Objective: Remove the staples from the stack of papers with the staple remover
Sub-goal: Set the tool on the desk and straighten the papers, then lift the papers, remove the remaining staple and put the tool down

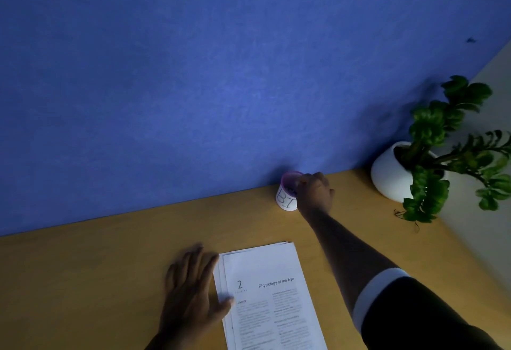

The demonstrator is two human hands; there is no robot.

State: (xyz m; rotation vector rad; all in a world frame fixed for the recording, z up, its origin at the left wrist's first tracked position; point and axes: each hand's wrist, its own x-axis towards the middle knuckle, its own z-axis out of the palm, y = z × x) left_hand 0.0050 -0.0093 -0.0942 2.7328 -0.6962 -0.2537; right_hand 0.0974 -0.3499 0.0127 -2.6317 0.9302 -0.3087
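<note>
The stack of papers (272,294) lies on the wooden desk near its front, with a printed page headed "2 Physiology of the Eye" on top. My left hand (190,291) rests flat along the stack's left edge, fingers spread and thumb on the top sheet. My right hand (315,192) is stretched out to the back of the desk, fingers bunched at the mouth of a small white cup (286,197) with a purple rim and "BI" written on it. Something small and dark shows at the fingertips. I cannot make out the staple remover.
A blue partition wall (221,73) stands along the desk's back edge. A white pot with a green plant (398,172) sits at the back right, close to my right hand. Bare desk surface (83,280) lies to the left of the papers.
</note>
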